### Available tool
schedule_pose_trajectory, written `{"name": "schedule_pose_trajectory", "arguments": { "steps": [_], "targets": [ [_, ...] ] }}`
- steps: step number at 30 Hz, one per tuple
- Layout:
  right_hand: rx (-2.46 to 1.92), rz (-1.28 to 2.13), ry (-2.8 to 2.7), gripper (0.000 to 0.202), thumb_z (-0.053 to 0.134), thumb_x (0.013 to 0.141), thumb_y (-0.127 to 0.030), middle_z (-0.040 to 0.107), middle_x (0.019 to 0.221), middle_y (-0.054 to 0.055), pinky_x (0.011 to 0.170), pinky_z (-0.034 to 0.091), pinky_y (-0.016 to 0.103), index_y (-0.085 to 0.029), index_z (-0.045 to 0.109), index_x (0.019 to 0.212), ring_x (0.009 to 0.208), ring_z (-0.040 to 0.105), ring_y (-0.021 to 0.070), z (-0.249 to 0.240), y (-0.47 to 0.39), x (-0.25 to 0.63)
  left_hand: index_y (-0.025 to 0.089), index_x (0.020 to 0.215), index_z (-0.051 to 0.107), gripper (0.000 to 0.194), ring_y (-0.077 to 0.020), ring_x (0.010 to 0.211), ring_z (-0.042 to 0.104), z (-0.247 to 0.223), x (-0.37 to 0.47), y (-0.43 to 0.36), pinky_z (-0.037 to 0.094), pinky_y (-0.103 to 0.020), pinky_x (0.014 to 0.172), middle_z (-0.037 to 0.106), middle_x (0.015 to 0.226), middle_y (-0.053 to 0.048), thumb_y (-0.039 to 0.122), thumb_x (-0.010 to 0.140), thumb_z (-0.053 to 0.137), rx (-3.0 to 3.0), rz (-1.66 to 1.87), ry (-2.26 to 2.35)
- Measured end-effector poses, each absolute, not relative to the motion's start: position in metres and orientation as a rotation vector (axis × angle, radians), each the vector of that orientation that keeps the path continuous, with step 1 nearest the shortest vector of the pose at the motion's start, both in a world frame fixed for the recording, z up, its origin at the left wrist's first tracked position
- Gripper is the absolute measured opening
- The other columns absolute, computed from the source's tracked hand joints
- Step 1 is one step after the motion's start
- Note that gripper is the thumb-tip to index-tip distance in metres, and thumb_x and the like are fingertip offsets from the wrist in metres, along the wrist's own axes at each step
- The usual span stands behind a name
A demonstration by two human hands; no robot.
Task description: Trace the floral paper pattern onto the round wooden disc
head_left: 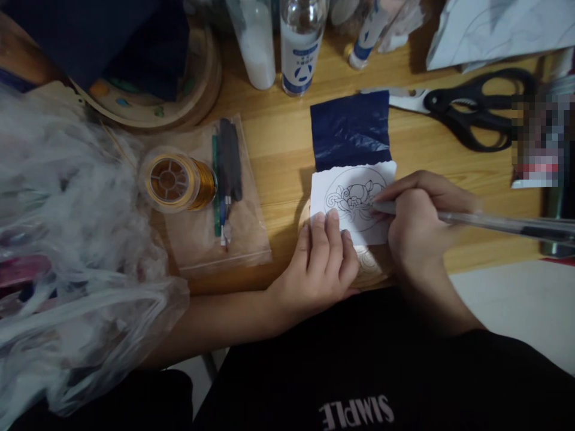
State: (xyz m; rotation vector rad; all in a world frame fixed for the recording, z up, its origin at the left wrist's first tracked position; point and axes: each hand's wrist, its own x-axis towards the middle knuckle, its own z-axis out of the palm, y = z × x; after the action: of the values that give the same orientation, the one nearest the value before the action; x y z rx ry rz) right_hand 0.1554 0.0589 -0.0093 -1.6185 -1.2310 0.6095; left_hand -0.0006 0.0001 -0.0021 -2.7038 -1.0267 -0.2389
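Paper is set on a round wooden disc at the front edge of the table; a flower drawing inside a circle is printed or drawn on it. Pen is gripped in the right hand, fingers closed round the barrel near the tip; tip is aimed at the right part of the flower, contact can't be told. Paper's lower left is held down by the left hand, fingers laid flat, nothing grasped; thumb is mostly hidden. Dark blue sheet is seen beyond the paper's top edge, and part of the scissors blade is covered by it. To the left, a spool of gold thread is placed on its side on a clear pouch. Labelled bottle is stood upright at the back.
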Motion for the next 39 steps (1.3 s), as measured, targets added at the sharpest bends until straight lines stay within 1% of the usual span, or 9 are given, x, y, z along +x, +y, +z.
{"name": "schedule_pose_trajectory", "arguments": {
  "steps": [5,12,19,22,28,31,35,39],
  "targets": [
    [-1.665,0.604,-1.265,0.028,0.043,0.064,-0.003,0.056,0.047,-0.005,0.043,0.038,0.021,-0.020,0.061,0.052,0.045,0.050,0.0081,-0.006,0.059,0.155,0.000,0.119,0.059,0.075,-0.0360,0.111,0.068,-0.002,0.000,0.000,0.056,-0.044,0.094,0.065,0.123,-0.029,0.068,0.095,0.038,-2.701,-0.256,-1.030],
    [-1.660,0.545,-1.318,0.027,0.042,0.063,-0.004,0.057,0.047,-0.004,0.045,0.036,0.018,-0.017,0.063,0.051,0.047,0.051,0.0063,-0.005,0.059,0.156,0.000,0.121,0.058,0.074,-0.0368,0.113,0.067,-0.002,-0.001,0.000,0.055,-0.044,0.095,0.064,0.125,-0.029,0.066,0.096,0.038,-2.712,-0.232,-1.024],
    [-1.648,0.597,-1.332,0.028,0.043,0.063,-0.004,0.058,0.047,-0.005,0.045,0.037,0.017,-0.017,0.065,0.052,0.047,0.051,0.0056,-0.003,0.059,0.156,0.000,0.120,0.058,0.077,-0.0371,0.113,0.067,-0.001,-0.001,0.000,0.055,-0.044,0.095,0.065,0.125,-0.028,0.069,0.095,0.034,-2.700,-0.224,-1.025],
    [-1.647,0.599,-1.330,0.029,0.043,0.064,-0.004,0.058,0.047,-0.006,0.045,0.037,0.017,-0.018,0.066,0.053,0.047,0.051,0.0054,-0.003,0.058,0.157,0.001,0.120,0.058,0.077,-0.0365,0.112,0.068,-0.002,-0.001,0.000,0.055,-0.044,0.095,0.065,0.124,-0.028,0.069,0.095,0.035,-2.696,-0.237,-1.021],
    [-1.655,0.645,-1.327,0.027,0.044,0.064,-0.005,0.059,0.049,-0.005,0.045,0.039,0.018,-0.017,0.066,0.054,0.047,0.052,0.0059,-0.004,0.059,0.159,0.000,0.119,0.059,0.077,-0.0381,0.112,0.067,-0.003,0.000,0.000,0.053,-0.045,0.095,0.064,0.124,-0.030,0.069,0.094,0.038,-2.705,-0.263,-1.027],
    [-1.658,0.652,-1.207,0.027,0.044,0.063,-0.006,0.058,0.048,-0.005,0.044,0.041,0.018,-0.017,0.066,0.053,0.045,0.052,0.0065,-0.004,0.060,0.158,-0.001,0.119,0.059,0.078,-0.0382,0.113,0.067,-0.004,0.000,-0.001,0.053,-0.046,0.096,0.065,0.124,-0.030,0.071,0.093,0.038,-2.703,-0.260,-1.032],
    [-1.645,0.734,-0.934,0.023,0.045,0.061,-0.007,0.056,0.046,-0.005,0.038,0.042,0.022,-0.018,0.064,0.055,0.039,0.052,0.0095,-0.001,0.065,0.153,-0.002,0.121,0.058,0.079,-0.0382,0.113,0.066,-0.005,0.000,-0.002,0.051,-0.047,0.098,0.063,0.125,-0.032,0.070,0.093,0.041,-2.722,-0.247,-1.046],
    [-1.525,0.712,-0.732,0.016,0.042,0.060,-0.012,0.050,0.043,-0.005,0.032,0.033,0.023,-0.020,0.055,0.053,0.034,0.049,0.0106,0.001,0.073,0.155,-0.003,0.121,0.058,0.078,-0.0393,0.112,0.066,-0.005,0.000,-0.002,0.050,-0.049,0.098,0.062,0.125,-0.034,0.069,0.092,0.045,-2.747,-0.253,-1.054]
  ]
}}
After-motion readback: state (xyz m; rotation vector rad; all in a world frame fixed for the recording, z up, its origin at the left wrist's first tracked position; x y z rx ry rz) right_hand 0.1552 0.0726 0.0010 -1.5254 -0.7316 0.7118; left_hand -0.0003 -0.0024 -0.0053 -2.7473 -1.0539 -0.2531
